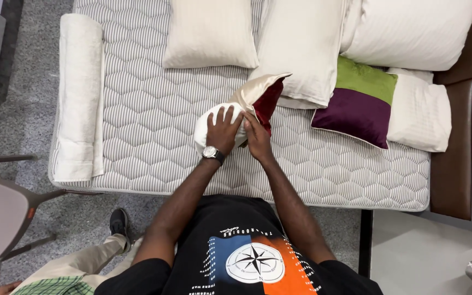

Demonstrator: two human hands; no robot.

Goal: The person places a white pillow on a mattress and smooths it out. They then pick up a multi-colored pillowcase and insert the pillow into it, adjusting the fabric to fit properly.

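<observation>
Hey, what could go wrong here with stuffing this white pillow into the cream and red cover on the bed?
The white pillow insert bulges out under the left hand, so it may bunch unevenly. The right hand pinches the cream and red cover at its opening; hard pushing might strain that seam. The purple and green cushion lies close and could get nudged.

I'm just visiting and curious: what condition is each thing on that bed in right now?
Left hand: pressing the white pillow insert.
Right hand: gripping the cream-and-red cover.
White pillow insert: partly inside the cover.
Rolled white bedding: rolled up.
Purple-and-green cushion: lying flat, covered.
Mattress: bare.
</observation>
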